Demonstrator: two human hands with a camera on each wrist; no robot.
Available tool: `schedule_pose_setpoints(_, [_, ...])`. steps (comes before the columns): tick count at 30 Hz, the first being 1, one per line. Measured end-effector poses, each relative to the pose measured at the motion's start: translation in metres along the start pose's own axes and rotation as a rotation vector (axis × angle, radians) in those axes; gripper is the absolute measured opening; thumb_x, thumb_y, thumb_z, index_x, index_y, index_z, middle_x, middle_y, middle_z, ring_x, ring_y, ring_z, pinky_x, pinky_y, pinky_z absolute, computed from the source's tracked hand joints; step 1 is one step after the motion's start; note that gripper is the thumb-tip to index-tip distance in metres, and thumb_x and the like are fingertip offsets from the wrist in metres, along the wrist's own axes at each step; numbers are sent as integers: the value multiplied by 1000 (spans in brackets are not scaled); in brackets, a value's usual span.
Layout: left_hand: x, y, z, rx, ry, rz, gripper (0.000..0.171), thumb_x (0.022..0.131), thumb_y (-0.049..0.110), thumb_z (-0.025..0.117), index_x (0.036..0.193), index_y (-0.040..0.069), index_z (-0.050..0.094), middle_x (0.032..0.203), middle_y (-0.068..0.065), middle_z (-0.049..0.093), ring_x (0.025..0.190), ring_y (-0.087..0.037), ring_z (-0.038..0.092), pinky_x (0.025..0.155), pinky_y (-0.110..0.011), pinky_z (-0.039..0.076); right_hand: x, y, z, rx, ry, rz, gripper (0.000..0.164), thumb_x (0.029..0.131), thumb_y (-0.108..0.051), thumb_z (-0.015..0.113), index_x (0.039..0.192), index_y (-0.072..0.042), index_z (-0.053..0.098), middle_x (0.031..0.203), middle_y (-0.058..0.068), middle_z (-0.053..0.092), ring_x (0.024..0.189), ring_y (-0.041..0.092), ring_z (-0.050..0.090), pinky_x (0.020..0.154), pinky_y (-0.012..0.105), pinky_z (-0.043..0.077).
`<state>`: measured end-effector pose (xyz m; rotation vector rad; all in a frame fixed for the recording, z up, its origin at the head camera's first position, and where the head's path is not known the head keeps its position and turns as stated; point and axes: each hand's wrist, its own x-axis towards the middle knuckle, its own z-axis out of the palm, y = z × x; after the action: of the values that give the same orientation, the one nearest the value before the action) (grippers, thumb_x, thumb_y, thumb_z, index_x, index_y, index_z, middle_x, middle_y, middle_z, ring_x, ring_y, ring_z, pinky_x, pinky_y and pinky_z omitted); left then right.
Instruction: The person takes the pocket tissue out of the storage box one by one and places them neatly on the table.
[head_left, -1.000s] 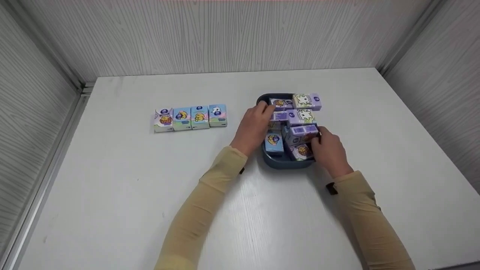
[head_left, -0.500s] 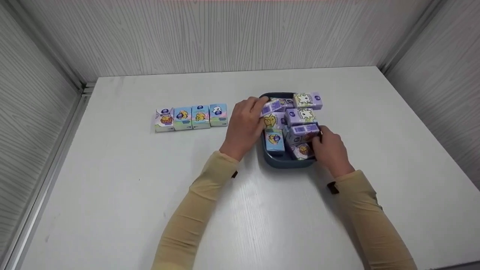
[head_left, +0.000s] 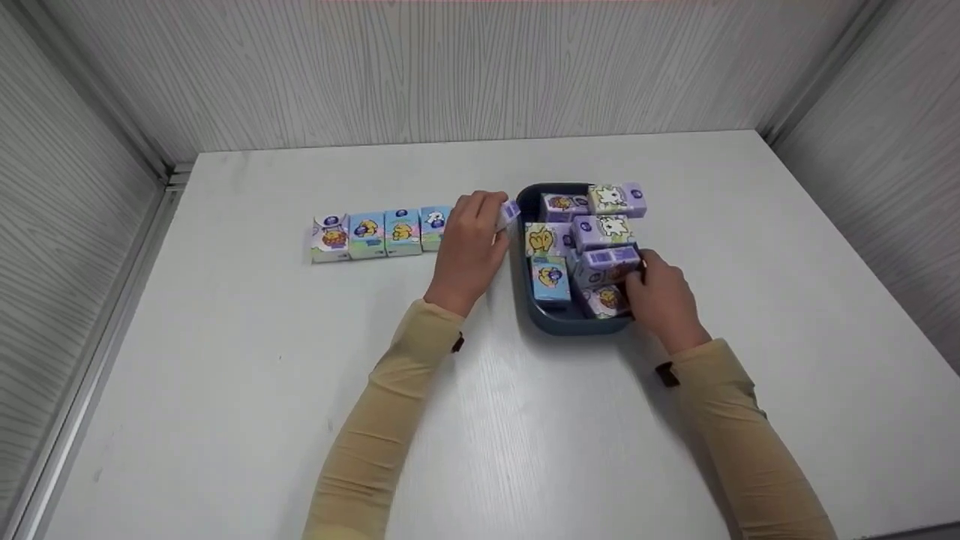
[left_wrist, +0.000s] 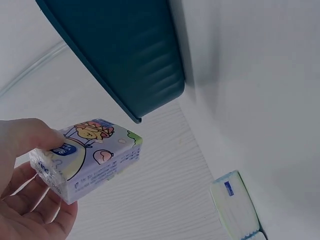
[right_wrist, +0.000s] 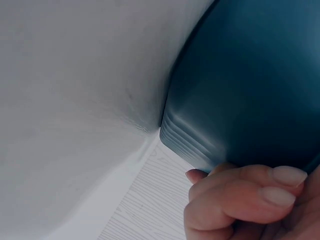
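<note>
My left hand [head_left: 466,255] pinches a small purple tissue pack [left_wrist: 97,152] between thumb and fingers, in the air between the dark blue basket [head_left: 559,327] and a row of packs. In the left wrist view the thumb presses its printed top and the fingers lie beneath. My right hand [head_left: 666,306] grips the basket's right rim, fingers curled against the outer wall [right_wrist: 240,100]; the thumb's hold is partly hidden. Inside the basket lie several purple packs [head_left: 606,231] and a blue pack [head_left: 550,280], some stacked unevenly; one white-and-purple pack [head_left: 617,199] overhangs the far right rim.
Left of the basket, a purple-white pack [head_left: 330,240] and three blue packs [head_left: 367,235] stand side by side in a row on the white table [head_left: 225,360]. My left hand partly covers the row's right end. Grey wood-grain panels [head_left: 450,75] enclose the back and sides.
My left hand has lifted the purple tissue pack out of the basket and carried it left towards the row. A pack with a yellow figure is now uncovered. My right hand stays at the rim.
</note>
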<state>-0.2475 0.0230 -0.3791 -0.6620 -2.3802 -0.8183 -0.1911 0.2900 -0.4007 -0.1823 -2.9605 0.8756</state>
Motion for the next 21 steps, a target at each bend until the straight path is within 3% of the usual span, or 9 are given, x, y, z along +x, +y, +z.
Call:
schedule_pose_setpoints(9, [-2, -11, 2, 34, -55, -92, 32, 86, 2, 66, 117, 3, 57, 115, -10, 58, 106, -22, 53, 96, -27, 43, 0, 1, 1, -2, -1, -2, 46, 98, -18, 36, 137, 5, 41, 125, 27, 55, 94, 33, 56, 82, 50, 46])
schedule_pose_setpoints(15, [-3, -15, 3, 74, -172, -123, 28, 86, -1, 65, 113, 4, 59, 109, -9, 58, 104, -23, 53, 94, -30, 44, 0, 2, 1, -6, 9, -9, 45, 98, -18, 37, 137, 5, 42, 119, 27, 58, 91, 33, 57, 79, 49, 46])
schedule_pose_setpoints(21, [-4, -14, 5, 160, -293, -88, 26, 88, 1, 66, 112, 6, 59, 106, -9, 59, 97, -23, 55, 86, -33, 47, -1, 1, 1, -7, 17, -13, 45, 98, -16, 38, 137, 6, 42, 119, 28, 57, 93, 34, 57, 81, 51, 46])
